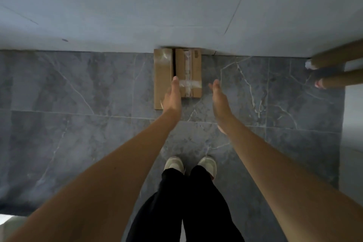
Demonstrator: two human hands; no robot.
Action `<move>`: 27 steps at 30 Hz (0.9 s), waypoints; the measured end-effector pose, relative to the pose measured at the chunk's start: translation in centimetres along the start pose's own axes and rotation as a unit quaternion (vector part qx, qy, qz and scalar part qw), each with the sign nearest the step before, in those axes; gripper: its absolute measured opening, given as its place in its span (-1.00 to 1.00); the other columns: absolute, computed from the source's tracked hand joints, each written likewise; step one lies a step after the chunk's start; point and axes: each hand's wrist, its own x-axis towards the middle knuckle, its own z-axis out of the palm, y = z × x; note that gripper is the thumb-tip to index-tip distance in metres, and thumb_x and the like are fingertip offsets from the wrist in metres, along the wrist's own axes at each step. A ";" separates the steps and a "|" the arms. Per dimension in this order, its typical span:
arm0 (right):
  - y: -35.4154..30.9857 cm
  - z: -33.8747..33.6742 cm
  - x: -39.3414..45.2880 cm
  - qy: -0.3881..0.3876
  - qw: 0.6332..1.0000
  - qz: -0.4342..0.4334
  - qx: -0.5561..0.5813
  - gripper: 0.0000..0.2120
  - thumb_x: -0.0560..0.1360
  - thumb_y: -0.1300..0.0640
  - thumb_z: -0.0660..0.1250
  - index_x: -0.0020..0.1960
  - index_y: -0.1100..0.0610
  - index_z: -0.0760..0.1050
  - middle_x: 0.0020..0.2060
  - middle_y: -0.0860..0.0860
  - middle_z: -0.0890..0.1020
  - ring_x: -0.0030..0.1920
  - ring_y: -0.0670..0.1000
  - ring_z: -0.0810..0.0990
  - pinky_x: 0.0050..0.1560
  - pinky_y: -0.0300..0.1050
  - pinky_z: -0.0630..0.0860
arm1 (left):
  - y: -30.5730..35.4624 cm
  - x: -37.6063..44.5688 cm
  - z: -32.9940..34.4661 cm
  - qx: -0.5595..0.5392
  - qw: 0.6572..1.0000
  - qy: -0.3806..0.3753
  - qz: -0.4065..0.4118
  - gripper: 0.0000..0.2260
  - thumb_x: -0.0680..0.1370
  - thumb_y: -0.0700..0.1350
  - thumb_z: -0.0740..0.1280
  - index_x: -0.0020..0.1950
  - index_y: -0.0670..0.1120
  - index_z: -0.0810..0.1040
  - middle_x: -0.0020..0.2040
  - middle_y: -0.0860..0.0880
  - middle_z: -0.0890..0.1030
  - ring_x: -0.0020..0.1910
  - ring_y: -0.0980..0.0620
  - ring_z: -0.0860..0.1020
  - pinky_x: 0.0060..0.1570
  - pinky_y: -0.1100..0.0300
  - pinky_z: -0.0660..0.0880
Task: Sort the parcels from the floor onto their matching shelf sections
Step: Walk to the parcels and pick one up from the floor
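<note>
Two brown cardboard parcels stand side by side on the dark marble floor against the pale wall. The left parcel (162,76) is long and narrow. The right parcel (191,68) is shorter and bound with clear tape. My left hand (172,96) reaches down over the gap between them with straight fingers and holds nothing. My right hand (219,100) is stretched out with its fingers straight just right of the taped parcel, apart from it.
Two cardboard tubes (337,67) lie at the right edge near the wall. My feet in light shoes (190,165) stand on the floor (78,124) a step back from the parcels. A pale surface (351,124) borders the floor on the right.
</note>
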 end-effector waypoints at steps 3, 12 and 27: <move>2.7 1.1 4.9 0.006 1.000 -0.012 0.024 -0.41 0.72 -0.18 -0.11 0.64 0.08 0.17 0.64 0.10 0.19 0.63 0.11 0.15 0.59 0.05 0.08 | -2.1 5.1 1.2 0.018 1.000 0.001 0.002 -0.39 0.60 0.34 -0.02 0.57 0.07 0.21 0.57 -0.03 0.26 0.54 -0.09 0.23 0.48 -0.05 0.12; 4.7 2.8 16.6 0.006 0.998 -0.051 0.026 -0.43 0.73 -0.16 -0.14 0.63 0.10 0.18 0.62 0.06 0.24 0.62 0.07 0.18 0.58 0.02 0.10 | -4.2 15.8 4.0 0.031 0.999 0.041 0.005 -0.38 0.61 0.31 -0.01 0.60 0.04 0.12 0.58 -0.04 0.23 0.54 -0.10 0.23 0.51 -0.12 0.16; 3.5 5.1 24.4 -0.009 0.997 -0.032 0.073 -0.42 0.71 -0.21 -0.09 0.58 0.08 0.30 0.49 0.12 0.47 0.46 0.12 0.47 0.50 0.13 0.38 | -3.7 23.0 4.0 0.081 0.994 0.062 0.029 -0.45 0.65 0.24 -0.09 0.54 0.02 0.28 0.46 -0.10 0.41 0.41 -0.17 0.39 0.43 -0.08 0.28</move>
